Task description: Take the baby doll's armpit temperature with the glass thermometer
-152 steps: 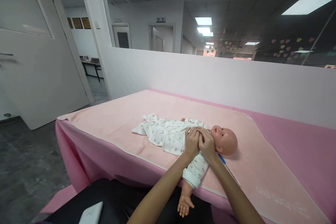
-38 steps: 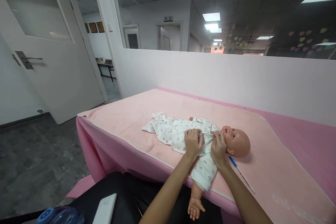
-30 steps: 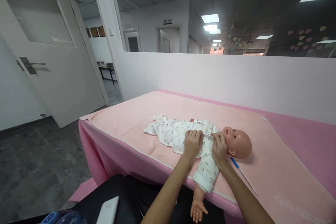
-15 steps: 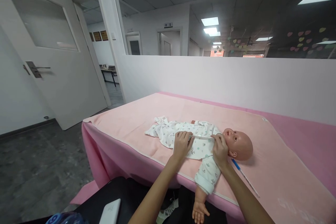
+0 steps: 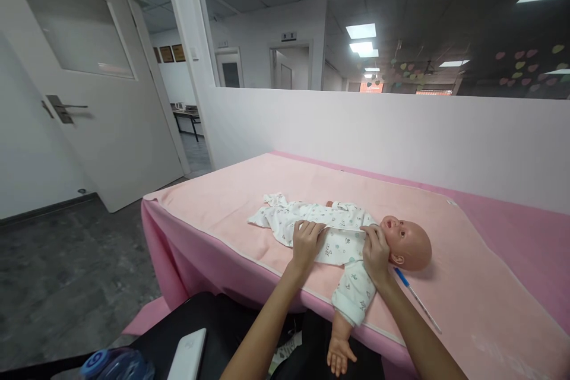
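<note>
A baby doll (image 5: pixel 407 244) lies on its back on the pink-covered table, head to the right. It is dressed in a white printed baby garment (image 5: pixel 341 249). My left hand (image 5: pixel 306 241) is closed on the garment's front edge near the doll's middle. By the doll's neck, my right hand (image 5: pixel 376 247) pinches the same edge, which is drawn straight between the two hands. One sleeved doll arm (image 5: pixel 342 353) hangs over the table's near side, palm up. The fingertips of both hands are partly hidden in the cloth.
A thin stick with a blue end (image 5: pixel 402 276) lies right of my right forearm. A flat white device (image 5: pixel 189 354) and a blue-capped bottle (image 5: pixel 116 364) are at the lower left. A white wall (image 5: pixel 401 130) with a window stands behind the table (image 5: pixel 214 202).
The camera view has shifted slightly. Both hands keep their hold on the garment's edge, which now looks a little lifted and tauter. The doll stays in place.
</note>
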`<action>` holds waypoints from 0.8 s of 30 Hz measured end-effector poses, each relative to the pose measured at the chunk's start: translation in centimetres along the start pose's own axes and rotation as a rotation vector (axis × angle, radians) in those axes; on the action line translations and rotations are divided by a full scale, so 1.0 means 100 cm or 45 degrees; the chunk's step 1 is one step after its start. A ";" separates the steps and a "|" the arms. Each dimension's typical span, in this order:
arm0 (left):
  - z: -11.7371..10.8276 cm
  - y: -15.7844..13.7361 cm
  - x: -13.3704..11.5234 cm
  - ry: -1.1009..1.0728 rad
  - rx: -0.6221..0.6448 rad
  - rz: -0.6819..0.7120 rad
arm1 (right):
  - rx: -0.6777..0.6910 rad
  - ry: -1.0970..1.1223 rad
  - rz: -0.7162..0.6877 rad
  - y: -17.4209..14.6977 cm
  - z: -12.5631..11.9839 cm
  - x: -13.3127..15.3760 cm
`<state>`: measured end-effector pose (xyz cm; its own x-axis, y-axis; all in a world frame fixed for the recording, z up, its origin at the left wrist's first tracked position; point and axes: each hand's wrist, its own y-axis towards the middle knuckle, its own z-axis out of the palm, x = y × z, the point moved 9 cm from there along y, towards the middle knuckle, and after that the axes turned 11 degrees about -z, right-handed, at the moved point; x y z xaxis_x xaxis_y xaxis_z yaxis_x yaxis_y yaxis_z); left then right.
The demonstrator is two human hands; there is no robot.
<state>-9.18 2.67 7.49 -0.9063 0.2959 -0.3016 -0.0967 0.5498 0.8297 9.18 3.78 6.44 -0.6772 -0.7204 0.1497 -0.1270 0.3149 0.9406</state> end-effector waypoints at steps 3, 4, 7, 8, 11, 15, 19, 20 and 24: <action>-0.005 0.000 0.008 0.013 -0.067 -0.096 | -0.006 -0.002 -0.001 0.000 0.000 0.000; -0.008 0.000 0.012 0.013 -0.106 -0.142 | -0.017 -0.007 0.003 0.000 -0.001 0.000; -0.016 -0.003 0.028 0.013 -0.226 -0.300 | -0.051 -0.023 0.005 0.000 -0.004 0.001; -0.018 -0.004 0.033 0.019 -0.251 -0.349 | -0.056 -0.028 0.004 0.001 -0.005 0.001; -0.020 -0.006 0.045 0.053 -0.287 -0.474 | -0.059 -0.045 0.015 0.001 -0.005 0.001; -0.017 0.000 0.038 0.003 -0.269 -0.447 | -0.056 -0.051 0.033 0.002 -0.003 -0.001; 0.010 0.024 -0.003 -0.288 0.033 -0.215 | -0.052 -0.022 0.049 0.002 0.000 -0.002; 0.020 0.030 -0.014 -0.368 0.150 -0.182 | -0.050 -0.024 0.053 0.002 0.001 -0.003; 0.065 0.040 -0.059 -0.536 0.696 -0.089 | -0.065 -0.063 0.089 0.005 -0.003 0.001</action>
<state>-1.56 8.22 9.55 -0.6584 0.4625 -0.5939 0.1720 0.8606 0.4794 9.27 3.63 7.07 -0.7184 -0.6657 0.2017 -0.0419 0.3308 0.9428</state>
